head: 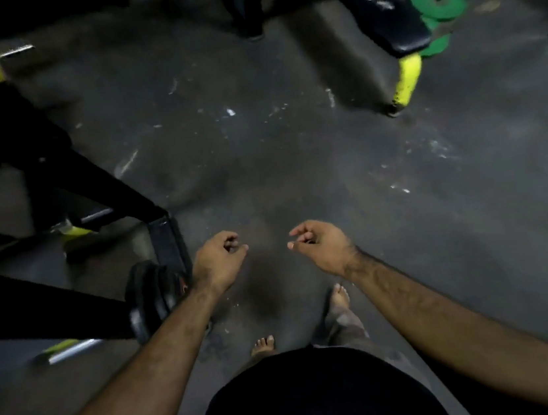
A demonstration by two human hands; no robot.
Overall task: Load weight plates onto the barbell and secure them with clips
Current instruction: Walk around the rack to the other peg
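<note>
My left hand [218,260] and my right hand [318,245] hang over the dark floor in front of me, fingers loosely curled and holding nothing. Black weight plates [151,298] stand on edge against a black rack foot just left of my left wrist. Several green weight plates [437,1] lie stacked on the floor at the far right, partly behind a bench. A metal bar end [73,351] shows at the lower left. No clip is visible.
A black rack frame [66,184] with yellow parts fills the left side. A black bench [384,18] with a yellow leg [405,82] stands at the upper right. My bare feet [339,297] are on the scuffed grey floor [258,147].
</note>
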